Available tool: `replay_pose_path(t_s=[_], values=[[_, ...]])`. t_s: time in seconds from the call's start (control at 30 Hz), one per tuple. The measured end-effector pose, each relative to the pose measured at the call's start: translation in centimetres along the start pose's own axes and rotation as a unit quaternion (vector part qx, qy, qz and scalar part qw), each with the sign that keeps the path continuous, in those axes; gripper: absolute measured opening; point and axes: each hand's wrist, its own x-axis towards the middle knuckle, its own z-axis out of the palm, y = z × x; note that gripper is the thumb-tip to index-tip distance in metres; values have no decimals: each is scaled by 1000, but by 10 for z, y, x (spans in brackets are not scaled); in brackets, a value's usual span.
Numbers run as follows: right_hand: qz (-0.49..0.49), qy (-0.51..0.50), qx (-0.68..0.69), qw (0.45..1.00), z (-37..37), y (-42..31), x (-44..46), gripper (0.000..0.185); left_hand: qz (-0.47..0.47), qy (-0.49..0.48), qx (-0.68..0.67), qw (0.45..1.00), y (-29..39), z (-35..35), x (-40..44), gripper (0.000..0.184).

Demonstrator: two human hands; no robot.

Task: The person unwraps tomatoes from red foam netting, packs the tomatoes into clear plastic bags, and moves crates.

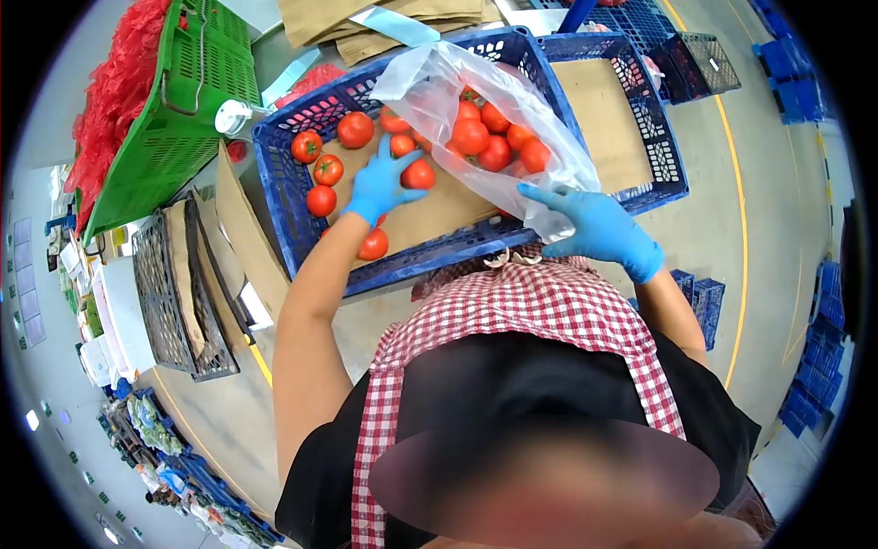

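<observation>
My left hand (380, 186), in a blue glove, reaches into a blue plastic crate (274, 188) with its fingers spread. A tomato (418, 174) lies between its thumb and forefinger, which seem to touch it; a firm grip does not show. Beside these fingers are a smaller tomato (402, 145) and several others along the crate's left side. My right hand (599, 229), also gloved in blue, is closed on the near edge of a clear plastic bag (494, 188). Several red tomatoes (470, 136) are in or under the bag, which lies across the crate's right half.
Brown cardboard (444, 203) lines the crate. A second blue crate (672, 169) with cardboard adjoins on the right. To the left stand a green crate (206, 55) with red net bags (114, 110), and a white bottle (233, 117). Folded brown paper (320, 18) lies behind.
</observation>
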Motion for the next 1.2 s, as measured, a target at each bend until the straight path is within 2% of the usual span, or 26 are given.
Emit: replay_pose_path(t_s=[0.03, 0.1, 0.17, 0.2, 0.23, 0.27, 0.3, 0.33, 0.37, 0.43, 0.5, 0.57, 0.63, 0.67, 0.7, 0.73, 0.8, 0.83, 0.93, 0.97, 1.0, 1.03, 1.07, 1.13, 1.17, 1.2], values=[[-8, -9, -51, 999, 6, 0, 4, 44, -32, -21, 58, 998, 10, -3, 9, 73], [-41, -23, -145, 988, 23, 3, 17, 38, -61, -48, 64, 995, 20, -1, 16, 72], [42, 21, 82, 996, 19, 5, 22, 27, -80, -55, 26, 995, 23, -4, 20, 71], [80, 43, 194, 977, 15, 5, 24, 22, -86, -52, -15, 995, 22, -5, 12, 70], [65, 86, 329, 938, 8, 7, 26, 14, -90, -49, -55, 993, 19, -7, 5, 69], [65, 118, 409, 902, -6, 6, 23, 15, -128, -32, -203, 970, 12, -5, 0, 67], [65, 146, 482, 861, -16, 5, 19, 17, -165, -19, -346, 924, 4, 0, -8, 65], [66, 172, 551, 814, -24, 7, 15, 19, -199, -7, -481, 854, 4, -4, -15, 63], [39, 161, 619, 767, -28, 11, 11, 30, -195, -32, -599, 776, 1, -12, -29, 61], [17, 146, 636, 757, -34, 10, 7, 38, -177, -78, -794, 577, 18, -62, -47, 57], [-17, 127, 647, 752, -30, 3, 6, 49, -98, -137, -824, 542, 42, -81, -39, 55], [-31, 81, 660, 747, -27, -7, 11, 51, -101, -164, -798, 571, 81, -91, -21, 56], [-52, 65, 682, 727, -25, -20, 14, 53, -54, -130, -712, 688, 129, -108, 12, 60], [-70, 68, 690, 718, -26, -26, 15, 55, 37, -96, -654, 750, 148, -116, 27, 62], [-88, 71, 697, 708, -27, -30, 14, 56, 63, -49, -514, 854, 147, -93, 52, 64], [-102, 69, 701, 703, -27, -32, 11, 57, 86, 0, -358, 930, 141, -68, 77, 65], [-129, 66, 710, 690, -28, -32, 4, 60, 8, -34, -233, 972, 144, -49, 105, 63], [-143, 62, 680, 716, -33, -29, -2, 60, -32, -50, -166, 984, 147, -42, 113, 62], [-229, 81, 647, 722, -52, -19, -20, 59, 28, -24, -307, 951, 126, -39, 116, 59], [-233, 132, 649, 712, -60, -25, -22, 58, 75, 112, -164, 977, 115, -50, 109, 58], [-249, 140, 643, 711, -57, -26, -8, 57, 121, 243, -17, 962, 93, -72, 93, 57], [-268, 150, 637, 708, -61, -21, -5, 57, 58, 323, 116, 937, 100, -98, 73, 65], [-285, 160, 631, 704, -66, -16, -6, 57, -6, 396, 245, 885, 107, -118, 58, 73], [-287, 108, 629, 714, -77, -16, -7, 56, -50, 411, 71, 907, 69, -92, 71, 68], [-292, 86, 623, 721, -80, -20, -1, 55, -74, 417, -19, 906, 52, -78, 79, 65], [-299, 64, 614, 728, -83, -23, 6, 55, -118, 397, -163, 896, 46, -74, 85, 65]])
